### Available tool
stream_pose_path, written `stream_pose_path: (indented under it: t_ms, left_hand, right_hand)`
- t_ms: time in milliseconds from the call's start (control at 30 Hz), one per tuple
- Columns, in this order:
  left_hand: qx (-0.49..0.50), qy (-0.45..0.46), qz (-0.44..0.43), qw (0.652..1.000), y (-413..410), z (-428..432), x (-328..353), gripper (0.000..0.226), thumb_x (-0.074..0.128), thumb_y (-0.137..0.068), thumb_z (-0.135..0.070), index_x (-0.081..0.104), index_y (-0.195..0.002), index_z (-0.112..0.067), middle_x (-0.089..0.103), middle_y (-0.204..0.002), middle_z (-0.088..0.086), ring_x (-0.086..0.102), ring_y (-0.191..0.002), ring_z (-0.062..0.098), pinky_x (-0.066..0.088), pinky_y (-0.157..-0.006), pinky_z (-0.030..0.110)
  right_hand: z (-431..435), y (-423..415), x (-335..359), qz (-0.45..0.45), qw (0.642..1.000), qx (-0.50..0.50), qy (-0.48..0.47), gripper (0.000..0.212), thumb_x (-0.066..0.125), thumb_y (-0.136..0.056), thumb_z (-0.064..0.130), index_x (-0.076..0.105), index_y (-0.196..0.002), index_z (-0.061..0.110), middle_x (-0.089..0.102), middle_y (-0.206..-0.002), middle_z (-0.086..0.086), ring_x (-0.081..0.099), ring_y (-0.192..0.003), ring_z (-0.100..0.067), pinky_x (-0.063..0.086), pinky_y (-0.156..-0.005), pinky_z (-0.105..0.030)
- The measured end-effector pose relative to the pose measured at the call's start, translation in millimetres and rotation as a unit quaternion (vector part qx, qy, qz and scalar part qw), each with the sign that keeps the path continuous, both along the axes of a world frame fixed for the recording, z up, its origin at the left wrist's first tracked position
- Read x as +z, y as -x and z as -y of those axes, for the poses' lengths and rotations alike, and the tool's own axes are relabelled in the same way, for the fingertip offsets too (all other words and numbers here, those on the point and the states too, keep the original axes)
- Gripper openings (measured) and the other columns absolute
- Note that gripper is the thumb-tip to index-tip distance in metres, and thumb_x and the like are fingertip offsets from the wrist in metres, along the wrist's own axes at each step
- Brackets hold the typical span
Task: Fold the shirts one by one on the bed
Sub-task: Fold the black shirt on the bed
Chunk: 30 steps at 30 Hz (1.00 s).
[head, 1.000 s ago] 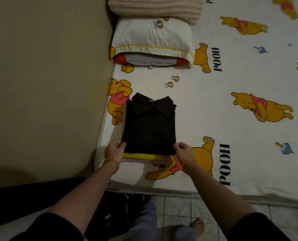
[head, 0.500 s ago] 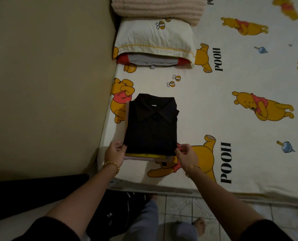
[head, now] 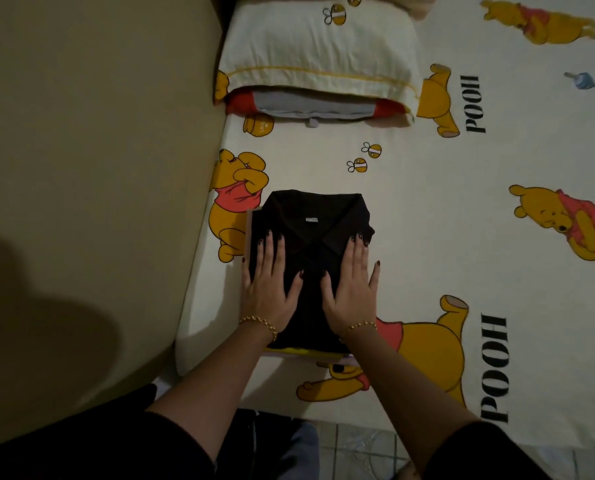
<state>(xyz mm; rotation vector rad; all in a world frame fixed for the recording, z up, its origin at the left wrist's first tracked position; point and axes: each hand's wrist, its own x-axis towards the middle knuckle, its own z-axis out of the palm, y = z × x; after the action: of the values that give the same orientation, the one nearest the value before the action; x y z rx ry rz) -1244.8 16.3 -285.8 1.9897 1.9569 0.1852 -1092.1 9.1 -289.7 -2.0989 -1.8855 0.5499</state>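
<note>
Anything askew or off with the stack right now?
Nothing serious. The black shirt lies folded squarely, with the left hand and right hand flat on it. Only the yellow garment beneath peeks out along the near edge.

The shirt (head: pixel 310 271) is matt black cloth; the bed sheet (head: pixel 427 220) smooth printed cloth; the bracelets (head: pixel 259 322) seem shiny metal beads.

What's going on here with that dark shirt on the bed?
A person is folding shirts on the bed. The left hand and the right hand both lie flat, fingers straight, on a folded black collared shirt, apparently pressing it smooth. The shirt sits on top of other folded clothes; a yellow edge shows beneath its near end. A pillow lies further up the bed.
</note>
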Motion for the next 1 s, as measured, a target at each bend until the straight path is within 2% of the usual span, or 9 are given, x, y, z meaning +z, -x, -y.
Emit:
stream_pose_path:
  t_ms: [133,267,500,633,733,800,867,933,1000]
  left_hand:
    - [-0.002,0.003,0.016,1.000,1,-2,-24,0.068,0.010,-0.093,-0.057,-0.012,-0.148,-0.026,-0.012,-0.158,-0.002,-0.013,-0.145,0.012,0.003,-0.119,0.045]
    - [-0.007,-0.005,0.029,1.000,6,-3,-39,0.067,0.012,-0.094,-0.056,-0.009,-0.150,-0.025,-0.011,-0.159,-0.002,-0.011,-0.145,0.012,0.005,-0.119,0.045]
    - [-0.005,0.026,0.058,0.998,10,-8,-28,0.067,0.008,-0.090,-0.059,-0.017,-0.145,-0.029,-0.018,-0.155,-0.010,-0.015,-0.143,0.008,-0.002,-0.119,0.043]
    - [0.034,0.085,0.113,0.989,19,9,3,0.064,0.026,-0.098,-0.048,-0.007,-0.150,-0.027,0.000,-0.159,-0.004,-0.001,-0.146,0.013,0.003,-0.118,0.047]
    - [0.055,0.091,0.131,0.986,23,30,33,0.064,0.035,-0.099,-0.039,-0.002,-0.151,-0.028,0.010,-0.158,-0.001,0.012,-0.145,0.018,0.007,-0.118,0.046]
    - [0.048,0.087,0.142,0.985,10,42,61,0.064,0.036,-0.099,-0.038,0.001,-0.151,-0.028,0.012,-0.158,0.002,0.014,-0.145,0.020,0.012,-0.118,0.046]
    - [0.043,0.079,0.168,0.982,-15,50,93,0.061,0.037,-0.099,-0.036,0.006,-0.151,-0.027,0.011,-0.158,0.004,0.017,-0.144,0.023,0.019,-0.116,0.045]
    - [0.022,0.058,0.195,0.979,-50,55,126,0.058,0.038,-0.100,-0.033,0.012,-0.151,-0.024,0.014,-0.158,0.005,0.022,-0.143,0.024,0.023,-0.115,0.041]
    - [-0.010,0.036,0.223,0.974,-95,60,161,0.055,0.039,-0.100,-0.030,0.018,-0.150,-0.022,0.023,-0.156,0.005,0.028,-0.141,0.023,0.026,-0.114,0.037]
  right_hand:
    - [-1,0,-27,-0.058,0.998,0.006,-0.012,0.072,0.020,-0.094,0.048,0.000,-0.153,0.011,-0.001,-0.160,-0.002,-0.004,-0.148,-0.014,0.001,-0.120,-0.044]
    - [-2,2,-43,-0.097,0.995,0.003,-0.033,0.072,0.024,-0.093,0.045,0.002,-0.153,0.010,0.002,-0.160,-0.002,-0.002,-0.148,-0.017,0.002,-0.120,-0.043]
    - [-2,-2,-25,-0.077,0.997,0.019,0.014,0.074,0.016,-0.092,0.054,-0.006,-0.152,0.017,-0.007,-0.160,0.003,-0.011,-0.146,-0.009,-0.004,-0.119,-0.041]
    - [21,-32,6,-0.071,0.996,0.035,0.036,0.076,0.011,-0.089,0.061,-0.008,-0.152,0.022,-0.007,-0.160,0.006,-0.010,-0.146,-0.006,-0.005,-0.119,-0.044]
    - [41,-61,38,-0.095,0.995,0.024,0.032,0.077,0.010,-0.088,0.059,-0.002,-0.152,0.020,-0.003,-0.160,0.006,-0.005,-0.146,-0.006,-0.002,-0.119,-0.044]
    - [54,-87,66,-0.105,0.994,0.028,0.018,0.073,0.016,-0.092,0.054,0.003,-0.153,0.017,0.001,-0.160,0.005,-0.002,-0.146,-0.008,0.000,-0.120,-0.042]
    - [67,-117,95,-0.149,0.989,0.021,-0.002,0.064,0.029,-0.098,0.040,0.010,-0.153,0.013,0.007,-0.160,0.001,0.002,-0.147,-0.013,0.007,-0.121,-0.038]
    - [79,-153,127,-0.185,0.982,0.006,-0.027,0.056,0.039,-0.099,0.021,0.019,-0.151,0.010,0.017,-0.158,-0.003,0.011,-0.147,-0.016,0.012,-0.119,-0.030]
    - [95,-195,159,-0.179,0.982,-0.005,-0.058,0.052,0.042,-0.098,0.013,0.027,-0.148,0.009,0.028,-0.154,-0.005,0.023,-0.143,-0.017,0.015,-0.114,-0.021]
